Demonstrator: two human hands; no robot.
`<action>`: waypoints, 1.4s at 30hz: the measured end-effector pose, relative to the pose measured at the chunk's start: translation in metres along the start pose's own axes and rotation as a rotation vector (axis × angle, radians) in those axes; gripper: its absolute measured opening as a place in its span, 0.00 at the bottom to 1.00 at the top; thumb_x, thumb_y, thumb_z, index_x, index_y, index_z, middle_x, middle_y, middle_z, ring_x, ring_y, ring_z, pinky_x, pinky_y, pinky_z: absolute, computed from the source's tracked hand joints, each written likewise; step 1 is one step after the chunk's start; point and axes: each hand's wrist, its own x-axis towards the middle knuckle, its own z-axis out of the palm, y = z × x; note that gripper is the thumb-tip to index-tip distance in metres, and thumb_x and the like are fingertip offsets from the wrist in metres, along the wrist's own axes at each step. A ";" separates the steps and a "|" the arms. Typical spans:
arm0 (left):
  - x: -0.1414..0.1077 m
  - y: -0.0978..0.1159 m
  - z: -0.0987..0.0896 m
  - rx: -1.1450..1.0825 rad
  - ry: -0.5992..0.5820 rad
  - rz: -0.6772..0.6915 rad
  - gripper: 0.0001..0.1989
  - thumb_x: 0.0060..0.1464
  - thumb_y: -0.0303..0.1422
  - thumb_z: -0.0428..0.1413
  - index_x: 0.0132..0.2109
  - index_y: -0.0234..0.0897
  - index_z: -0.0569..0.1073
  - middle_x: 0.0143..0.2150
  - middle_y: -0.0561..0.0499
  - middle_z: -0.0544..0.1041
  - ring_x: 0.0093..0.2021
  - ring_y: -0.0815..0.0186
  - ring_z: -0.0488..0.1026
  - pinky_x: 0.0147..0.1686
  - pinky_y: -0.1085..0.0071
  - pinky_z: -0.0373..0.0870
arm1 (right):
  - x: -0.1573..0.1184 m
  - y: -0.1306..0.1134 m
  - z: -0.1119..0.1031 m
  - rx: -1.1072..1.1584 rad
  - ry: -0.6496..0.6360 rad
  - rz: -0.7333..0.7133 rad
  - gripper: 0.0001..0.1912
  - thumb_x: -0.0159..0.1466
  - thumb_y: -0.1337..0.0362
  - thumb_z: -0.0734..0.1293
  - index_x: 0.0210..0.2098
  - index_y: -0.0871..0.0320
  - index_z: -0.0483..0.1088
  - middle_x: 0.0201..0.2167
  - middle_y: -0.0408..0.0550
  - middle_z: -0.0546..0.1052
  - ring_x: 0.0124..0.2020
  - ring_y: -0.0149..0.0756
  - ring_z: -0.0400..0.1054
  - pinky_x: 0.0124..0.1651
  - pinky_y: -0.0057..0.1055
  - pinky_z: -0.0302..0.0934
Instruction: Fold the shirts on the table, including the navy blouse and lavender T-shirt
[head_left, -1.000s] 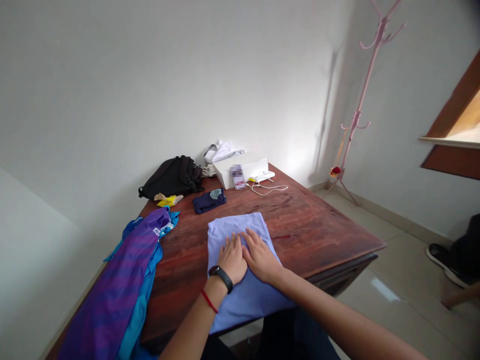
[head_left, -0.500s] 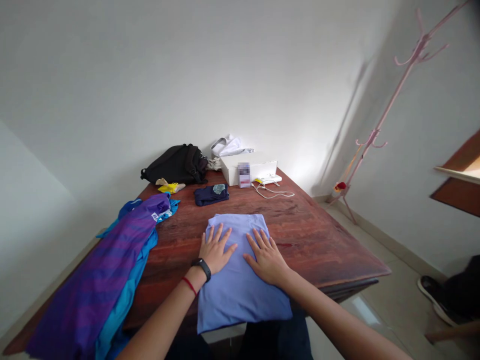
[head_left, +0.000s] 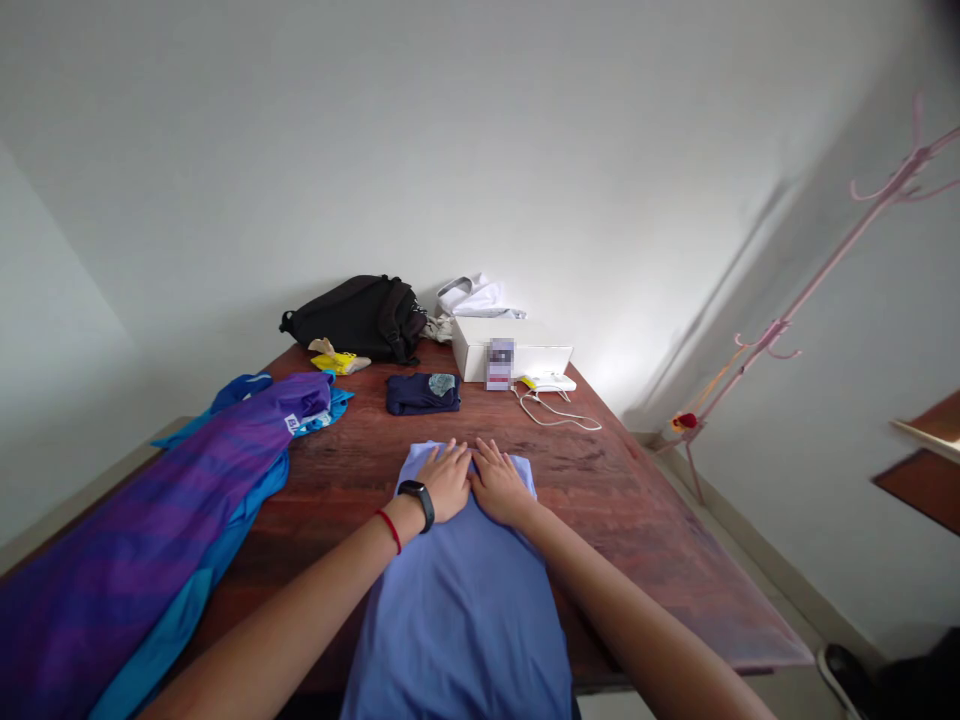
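Observation:
A light blue folded garment (head_left: 465,610) lies lengthwise on the wooden table, its near end hanging over the edge toward me. My left hand (head_left: 448,482), with a black band and a red string at the wrist, rests palm down on the garment's far part. Beside it, my right hand (head_left: 499,487) presses flat on the same cloth, the fingertips of both nearly touching. Both have outstretched fingers and grip nothing. Just beyond the garment sits a small dark navy folded cloth (head_left: 409,394) with a grey-green patch.
Purple and blue clothes (head_left: 180,470) are heaped along the left of the table (head_left: 637,520). Farther back are a black bag (head_left: 345,318), a yellow packet (head_left: 335,362), a white box (head_left: 469,350) and a white cable (head_left: 559,415). A pink coat stand (head_left: 832,270) leans in view at right.
My hands have moved inward and toward the garment's far end, now close together. The cloth's near part stretches farther toward me. The camera view has shifted slightly.

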 end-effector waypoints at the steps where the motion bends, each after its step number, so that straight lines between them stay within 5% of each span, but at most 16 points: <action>1: 0.003 -0.004 0.003 -0.007 0.004 0.008 0.28 0.63 0.30 0.45 0.69 0.30 0.62 0.70 0.38 0.61 0.71 0.49 0.54 0.67 0.46 0.54 | 0.006 0.005 0.001 0.001 -0.010 -0.005 0.30 0.71 0.60 0.55 0.70 0.62 0.55 0.73 0.56 0.52 0.74 0.51 0.40 0.71 0.51 0.42; 8: 0.001 -0.022 0.019 -0.045 0.076 0.071 0.26 0.68 0.36 0.44 0.69 0.37 0.62 0.71 0.44 0.61 0.71 0.51 0.54 0.68 0.47 0.52 | 0.017 0.039 0.008 -0.029 -0.042 -0.104 0.33 0.72 0.50 0.55 0.72 0.56 0.51 0.74 0.50 0.48 0.75 0.49 0.37 0.72 0.51 0.38; 42: 0.001 -0.022 0.023 -0.040 0.146 0.086 0.21 0.67 0.34 0.49 0.64 0.45 0.69 0.68 0.44 0.66 0.68 0.48 0.61 0.64 0.44 0.57 | 0.010 0.053 -0.005 0.144 -0.076 -0.171 0.33 0.69 0.53 0.62 0.70 0.58 0.58 0.72 0.56 0.53 0.74 0.52 0.41 0.71 0.56 0.41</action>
